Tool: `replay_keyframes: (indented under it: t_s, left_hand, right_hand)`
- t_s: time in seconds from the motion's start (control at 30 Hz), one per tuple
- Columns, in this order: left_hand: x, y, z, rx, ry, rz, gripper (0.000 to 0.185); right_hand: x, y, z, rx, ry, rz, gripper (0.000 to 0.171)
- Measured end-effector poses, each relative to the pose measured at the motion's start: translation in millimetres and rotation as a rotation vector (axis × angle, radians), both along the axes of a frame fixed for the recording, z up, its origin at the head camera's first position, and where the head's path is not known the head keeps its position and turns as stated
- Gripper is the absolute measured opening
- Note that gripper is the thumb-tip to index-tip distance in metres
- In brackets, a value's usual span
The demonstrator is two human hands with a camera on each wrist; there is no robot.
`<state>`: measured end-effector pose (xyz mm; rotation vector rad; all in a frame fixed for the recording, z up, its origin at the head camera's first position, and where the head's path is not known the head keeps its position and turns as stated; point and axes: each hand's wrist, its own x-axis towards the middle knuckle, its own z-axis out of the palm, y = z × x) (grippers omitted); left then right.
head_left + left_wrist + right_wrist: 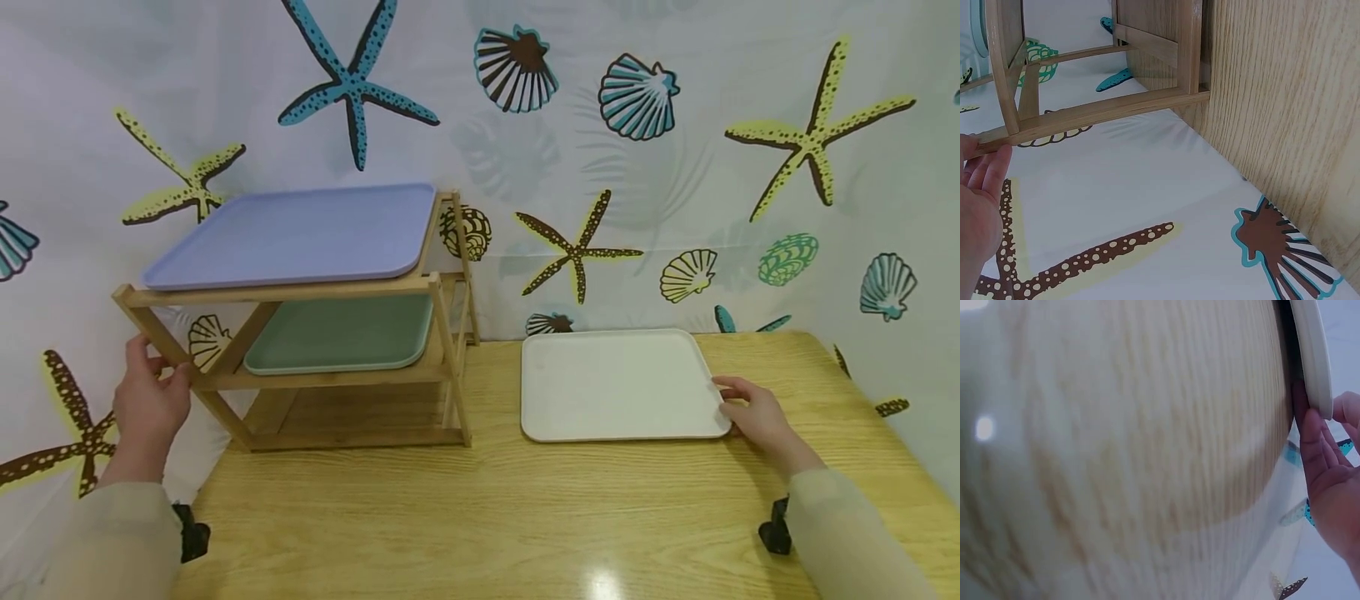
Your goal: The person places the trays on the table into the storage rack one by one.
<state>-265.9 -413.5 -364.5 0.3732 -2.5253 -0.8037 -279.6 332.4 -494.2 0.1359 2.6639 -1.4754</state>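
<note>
A white tray [615, 383] lies flat on the wooden table [525, 517], right of a two-tier wooden rack [446, 367]. The rack carries a blue tray [300, 233] on top and a green tray [337, 333] on its middle shelf. My left hand [150, 400] holds the rack's left side frame, thumb in front and fingers behind; in the left wrist view my left hand [982, 187] touches a bar of the rack [1097, 112]. My right hand [753, 412] grips the white tray's near right corner. In the right wrist view, my right hand [1329, 462] has fingers under the tray's rim [1311, 356].
A sea-themed curtain [675, 167] hangs close behind the table and along its left side. The rack's bottom level holds nothing. Two black clamps [191, 533] [772, 525] sit at the table's sides near my sleeves. The table edge drops off right of the tray.
</note>
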Motion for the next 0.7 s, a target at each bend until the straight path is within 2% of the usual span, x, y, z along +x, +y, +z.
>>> replay_keyframes:
  t_s: [0.23,0.4,0.5,0.7]
  left_hand:
    - [1.3,1,0.2,0.018,-0.021,-0.013,0.053]
    - [2.1,1,0.7,0.022,-0.024,-0.008,0.054]
    - [1.8,1,0.7,0.019,-0.024,-0.006,0.053]
    - [1.5,0,0.2,0.008,-0.014,-0.013,0.053]
  right_hand:
    - [1.4,3,-1.6,-0.014,0.037,0.053,0.049]
    - [1.4,4,-2.5,-0.027,0.015,0.079,0.049]
    - [4.0,6,-3.1,-0.152,-0.009,0.092,0.051]
    - [14.3,12,2.3,-0.525,-0.058,0.144,0.049]
